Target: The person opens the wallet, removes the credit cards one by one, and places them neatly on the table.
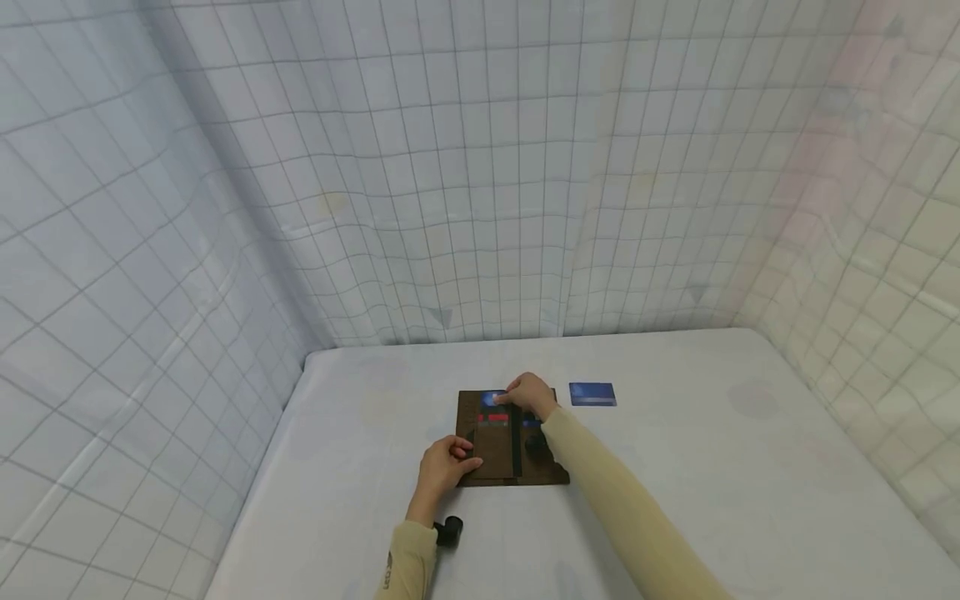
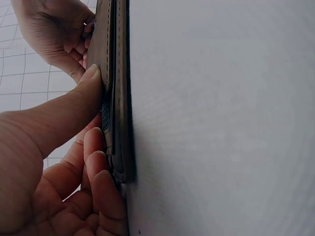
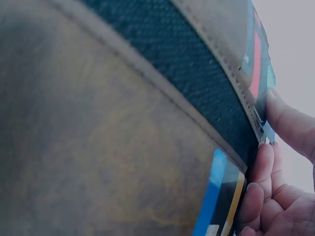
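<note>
A brown wallet [image 1: 495, 460] lies spread out flat on the white table, a dark elastic band running down its middle. My left hand [image 1: 444, 465] holds the wallet at its lower left, thumb [image 2: 91, 81] on the leather and curled fingers against it. At the top of the left-hand card slots, my right hand [image 1: 531, 394] pinches a blue card [image 1: 491, 398] between thumb and fingers. Below that card, a red-striped card [image 3: 256, 64] sits in a slot. Another card [image 3: 219, 196], blue with a yellow stripe, shows in the right half.
A loose blue card [image 1: 592, 394] lies on the table [image 1: 690, 450] to the right of the wallet. A black wrist-worn device [image 1: 450, 532] is by my left wrist. Grid-patterned white cloth [image 1: 495, 208] hangs behind and at both sides.
</note>
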`<move>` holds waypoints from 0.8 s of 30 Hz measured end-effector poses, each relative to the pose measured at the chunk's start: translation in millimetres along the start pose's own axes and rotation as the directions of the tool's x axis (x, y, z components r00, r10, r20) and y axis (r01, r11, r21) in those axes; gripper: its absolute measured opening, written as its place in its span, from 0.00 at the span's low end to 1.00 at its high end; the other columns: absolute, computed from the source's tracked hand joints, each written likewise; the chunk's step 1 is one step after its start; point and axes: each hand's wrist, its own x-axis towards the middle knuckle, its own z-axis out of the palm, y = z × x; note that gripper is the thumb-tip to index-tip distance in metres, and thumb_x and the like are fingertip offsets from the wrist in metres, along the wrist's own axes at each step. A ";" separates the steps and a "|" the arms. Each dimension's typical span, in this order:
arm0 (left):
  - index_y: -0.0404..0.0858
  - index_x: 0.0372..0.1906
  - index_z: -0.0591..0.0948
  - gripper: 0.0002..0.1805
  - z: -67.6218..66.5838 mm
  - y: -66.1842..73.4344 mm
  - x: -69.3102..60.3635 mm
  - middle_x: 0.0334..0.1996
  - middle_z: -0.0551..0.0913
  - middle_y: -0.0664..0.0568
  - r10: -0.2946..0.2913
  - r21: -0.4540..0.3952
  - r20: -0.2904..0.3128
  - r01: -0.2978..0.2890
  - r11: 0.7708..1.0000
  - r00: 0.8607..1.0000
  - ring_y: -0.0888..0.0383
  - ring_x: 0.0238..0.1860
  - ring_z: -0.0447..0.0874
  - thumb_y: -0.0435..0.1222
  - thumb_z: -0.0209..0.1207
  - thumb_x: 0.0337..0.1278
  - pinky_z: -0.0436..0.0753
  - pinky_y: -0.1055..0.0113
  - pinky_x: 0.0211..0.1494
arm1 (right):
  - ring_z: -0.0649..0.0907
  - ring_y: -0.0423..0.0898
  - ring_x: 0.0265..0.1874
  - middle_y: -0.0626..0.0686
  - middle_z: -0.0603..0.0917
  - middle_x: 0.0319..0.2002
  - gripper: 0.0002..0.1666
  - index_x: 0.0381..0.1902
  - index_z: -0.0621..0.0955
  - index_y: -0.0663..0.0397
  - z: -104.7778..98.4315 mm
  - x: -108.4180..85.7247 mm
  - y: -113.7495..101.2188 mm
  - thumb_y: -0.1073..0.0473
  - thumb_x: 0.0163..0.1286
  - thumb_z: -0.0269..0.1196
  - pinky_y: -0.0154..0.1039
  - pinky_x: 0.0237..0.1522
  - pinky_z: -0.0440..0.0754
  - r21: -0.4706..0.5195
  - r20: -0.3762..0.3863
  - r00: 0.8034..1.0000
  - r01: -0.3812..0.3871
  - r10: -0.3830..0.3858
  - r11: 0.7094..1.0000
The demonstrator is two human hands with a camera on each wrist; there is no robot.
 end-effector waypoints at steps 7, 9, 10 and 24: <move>0.34 0.36 0.81 0.14 -2.3 -0.9 -1.5 0.27 0.76 0.52 0.003 -0.007 0.006 -0.003 1.000 1.000 0.57 0.28 0.73 0.36 0.72 0.46 0.73 0.61 0.34 | 0.80 0.51 0.41 0.56 0.82 0.46 0.27 0.45 0.83 0.60 0.7 -7.8 -2.6 0.45 0.56 0.71 0.48 0.43 0.78 0.004 -0.030 0.999 0.012 -0.012 1.000; 0.34 0.37 0.81 0.14 -2.6 -0.5 -0.6 0.27 0.76 0.52 0.010 -0.012 0.001 -0.010 1.000 1.000 0.58 0.28 0.73 0.36 0.72 0.46 0.73 0.61 0.34 | 0.80 0.52 0.41 0.56 0.82 0.47 0.28 0.46 0.83 0.60 0.2 -7.3 -3.4 0.45 0.56 0.71 0.48 0.43 0.78 0.009 -0.047 0.999 0.015 -0.015 1.000; 0.34 0.36 0.81 0.14 -2.6 -0.2 -0.3 0.27 0.76 0.52 0.014 -0.015 0.000 -0.014 1.000 1.000 0.58 0.28 0.73 0.36 0.72 0.46 0.73 0.61 0.34 | 0.80 0.51 0.40 0.56 0.82 0.46 0.27 0.45 0.83 0.60 0.1 -7.3 -3.6 0.45 0.56 0.71 0.47 0.42 0.78 0.013 -0.055 0.998 0.010 -0.009 1.000; 0.34 0.36 0.81 0.14 -1.9 1.8 -3.4 0.27 0.76 0.53 0.013 0.003 -0.004 -0.013 1.000 1.000 0.57 0.28 0.73 0.36 0.72 0.45 0.73 0.61 0.34 | 0.75 0.45 0.24 0.53 0.80 0.35 0.24 0.42 0.81 0.61 2.5 -8.3 -3.1 0.49 0.56 0.72 0.40 0.29 0.74 0.109 -0.112 0.993 -0.015 0.027 0.994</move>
